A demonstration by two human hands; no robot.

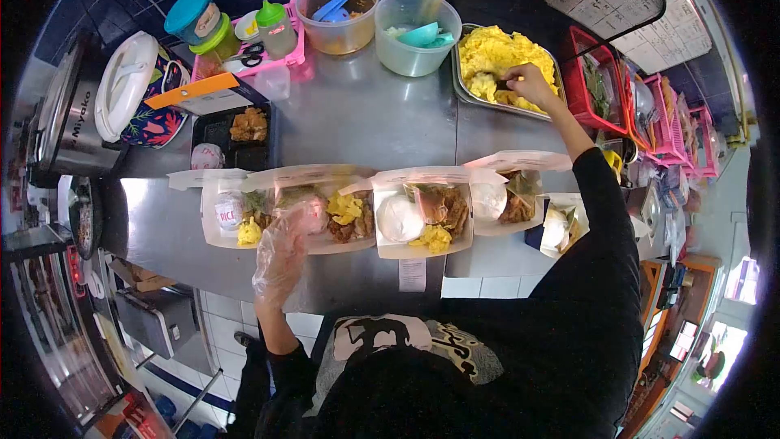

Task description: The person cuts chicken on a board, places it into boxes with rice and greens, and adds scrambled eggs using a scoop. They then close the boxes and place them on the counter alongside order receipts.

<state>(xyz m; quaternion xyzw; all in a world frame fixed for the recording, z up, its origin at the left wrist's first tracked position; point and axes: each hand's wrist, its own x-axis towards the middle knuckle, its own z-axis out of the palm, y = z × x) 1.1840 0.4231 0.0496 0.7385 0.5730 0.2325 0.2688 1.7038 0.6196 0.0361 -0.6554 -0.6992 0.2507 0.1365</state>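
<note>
Right hand [528, 80] pinches egg [496, 57] in the tray [463, 93], gloved left hand [280, 256] rests open by the boxes [422, 211]; three boxes show egg, the rightmost apparently unfilled.

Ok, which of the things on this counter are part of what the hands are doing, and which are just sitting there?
In use:
right hand picking from the tray of scrambled egg
left hand, in a plastic glove, at the row of open meal boxes

Lying about:
rice cooker
two tubs with scoops
pink basket with scissors
black tray with fried food
</note>
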